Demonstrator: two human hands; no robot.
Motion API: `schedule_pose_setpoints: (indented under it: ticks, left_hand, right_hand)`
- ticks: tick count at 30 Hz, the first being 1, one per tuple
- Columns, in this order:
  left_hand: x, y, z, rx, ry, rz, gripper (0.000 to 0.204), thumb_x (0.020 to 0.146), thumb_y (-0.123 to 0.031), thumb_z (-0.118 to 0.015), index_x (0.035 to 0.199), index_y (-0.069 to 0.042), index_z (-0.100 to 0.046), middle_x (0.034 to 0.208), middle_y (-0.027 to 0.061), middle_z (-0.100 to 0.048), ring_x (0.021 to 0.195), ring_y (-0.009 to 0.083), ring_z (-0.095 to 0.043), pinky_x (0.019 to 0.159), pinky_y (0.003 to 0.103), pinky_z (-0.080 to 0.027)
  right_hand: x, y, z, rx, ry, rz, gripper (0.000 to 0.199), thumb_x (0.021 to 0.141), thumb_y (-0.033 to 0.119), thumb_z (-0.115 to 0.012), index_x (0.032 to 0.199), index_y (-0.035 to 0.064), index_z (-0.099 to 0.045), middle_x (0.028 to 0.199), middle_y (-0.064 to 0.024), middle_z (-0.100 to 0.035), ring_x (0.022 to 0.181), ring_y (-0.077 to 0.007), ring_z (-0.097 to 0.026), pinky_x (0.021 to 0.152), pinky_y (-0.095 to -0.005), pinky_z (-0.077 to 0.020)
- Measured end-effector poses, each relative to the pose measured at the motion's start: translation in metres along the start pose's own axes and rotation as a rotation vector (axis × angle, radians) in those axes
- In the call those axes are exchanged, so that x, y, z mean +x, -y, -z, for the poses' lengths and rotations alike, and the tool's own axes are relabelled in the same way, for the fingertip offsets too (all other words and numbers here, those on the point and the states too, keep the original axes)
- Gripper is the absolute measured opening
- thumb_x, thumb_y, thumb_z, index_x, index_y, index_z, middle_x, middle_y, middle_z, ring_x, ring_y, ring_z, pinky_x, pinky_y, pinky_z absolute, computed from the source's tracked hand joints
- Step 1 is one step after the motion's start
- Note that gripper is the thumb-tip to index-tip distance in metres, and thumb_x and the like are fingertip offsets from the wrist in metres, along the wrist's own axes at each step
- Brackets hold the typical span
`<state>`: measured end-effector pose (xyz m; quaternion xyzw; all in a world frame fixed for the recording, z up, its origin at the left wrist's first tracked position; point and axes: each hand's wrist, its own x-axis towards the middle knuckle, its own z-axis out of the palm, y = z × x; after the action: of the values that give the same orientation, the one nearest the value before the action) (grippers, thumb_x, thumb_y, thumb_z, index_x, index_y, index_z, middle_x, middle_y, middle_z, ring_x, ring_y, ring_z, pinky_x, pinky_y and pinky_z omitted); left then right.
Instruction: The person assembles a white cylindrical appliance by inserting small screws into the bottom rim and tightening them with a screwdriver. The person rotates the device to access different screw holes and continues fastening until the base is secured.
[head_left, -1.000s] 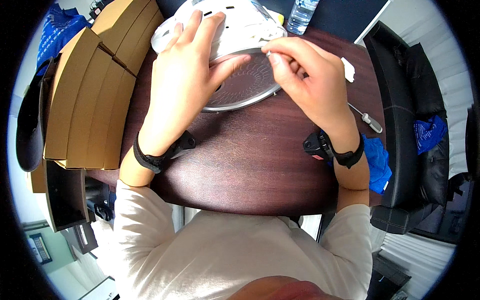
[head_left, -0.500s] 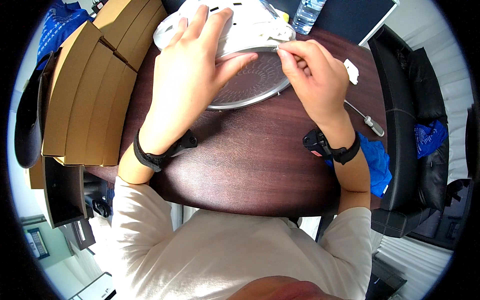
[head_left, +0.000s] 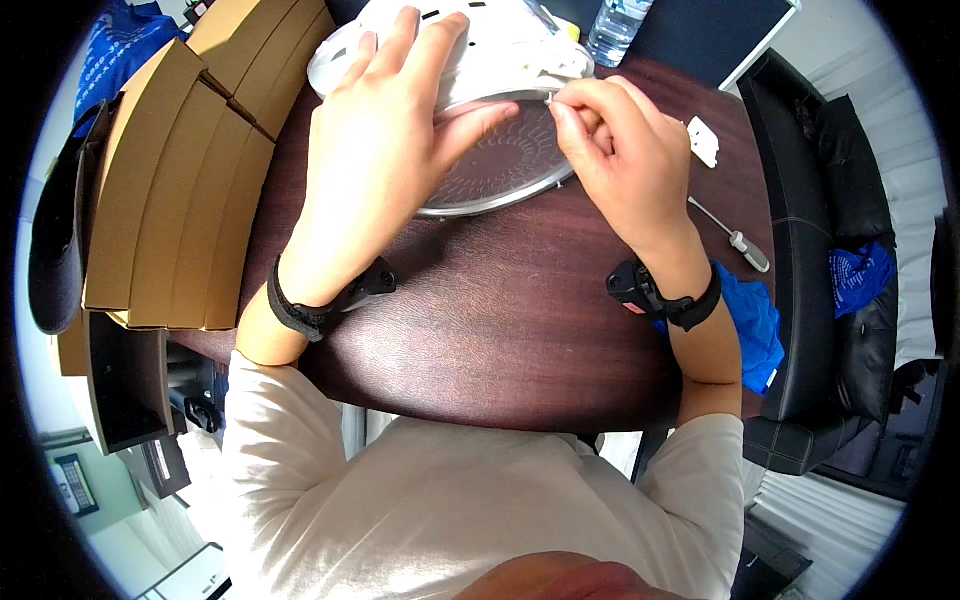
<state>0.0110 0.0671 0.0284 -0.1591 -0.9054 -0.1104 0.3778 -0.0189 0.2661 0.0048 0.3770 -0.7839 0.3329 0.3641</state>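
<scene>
Right hand (head_left: 620, 150) shifted up onto metal disc (head_left: 500, 165) rim.

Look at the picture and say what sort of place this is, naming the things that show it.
Probably an office or small workroom used for repair or assembly. A dark wooden desk holds a stack of flat cardboard boxes, a screwdriver lies by the right hand, and a black chair stands beside it.
</scene>
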Motion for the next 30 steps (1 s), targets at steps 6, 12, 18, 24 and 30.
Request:
schedule_pose_setpoints:
  ticks: [6, 12, 18, 24, 30]
  left_hand:
    - [-0.001, 0.0, -0.001, 0.012, 0.0, 0.001, 0.064, 0.075, -0.045, -0.076, 0.125, -0.01, -0.058, 0.126, 0.0212, -0.058, 0.105, 0.0382, -0.063, 0.083, 0.042, -0.054]
    - [0.0, 0.0, -0.001, 0.006, -0.002, -0.021, 0.063, 0.075, -0.044, -0.076, 0.125, -0.009, -0.057, 0.126, 0.021, -0.058, 0.107, 0.0378, -0.062, 0.084, 0.042, -0.054]
    - [0.0, 0.0, -0.002, 0.015, -0.016, -0.028, 0.063, 0.075, -0.044, -0.076, 0.124, -0.009, -0.057, 0.126, 0.0205, -0.059, 0.107, 0.0377, -0.062, 0.083, 0.042, -0.054]
    - [0.0, -0.001, -0.003, 0.037, -0.028, -0.028, 0.063, 0.075, -0.044, -0.076, 0.124, -0.009, -0.058, 0.125, 0.0202, -0.059, 0.106, 0.0371, -0.063, 0.083, 0.041, -0.054]
    - [0.002, -0.003, -0.001, 0.002, 0.008, -0.01, 0.063, 0.075, -0.044, -0.076, 0.124, -0.009, -0.058, 0.123, 0.0197, -0.06, 0.104, 0.0363, -0.064, 0.081, 0.041, -0.055]
  right_hand:
    - [-0.001, 0.003, -0.002, 0.061, -0.017, -0.134, 0.013, 0.079, 0.007, -0.073, 0.087, 0.0073, -0.062, 0.066, -0.0057, -0.06, 0.052, -0.0172, -0.06, 0.048, -0.0285, -0.0455]
    - [-0.004, 0.011, -0.006, 0.121, -0.061, -0.296, 0.013, 0.083, 0.01, -0.072, 0.083, 0.0063, -0.059, 0.055, -0.0038, -0.053, 0.045, -0.0117, -0.05, 0.044, -0.0271, -0.0406]
    - [-0.005, 0.017, -0.009, 0.131, -0.108, -0.335, 0.015, 0.085, 0.011, -0.071, 0.081, 0.0062, -0.057, 0.053, -0.003, -0.051, 0.043, -0.0117, -0.048, 0.044, -0.0276, -0.0404]
    - [-0.006, 0.017, -0.012, 0.144, -0.129, -0.339, 0.015, 0.085, 0.01, -0.071, 0.082, 0.0059, -0.057, 0.053, -0.0039, -0.052, 0.044, -0.0129, -0.051, 0.044, -0.0278, -0.0411]
    - [-0.006, 0.018, -0.012, 0.202, -0.12, -0.419, 0.013, 0.087, 0.01, -0.069, 0.082, 0.0041, -0.059, 0.055, -0.0047, -0.057, 0.047, -0.0098, -0.054, 0.046, -0.026, -0.0421]
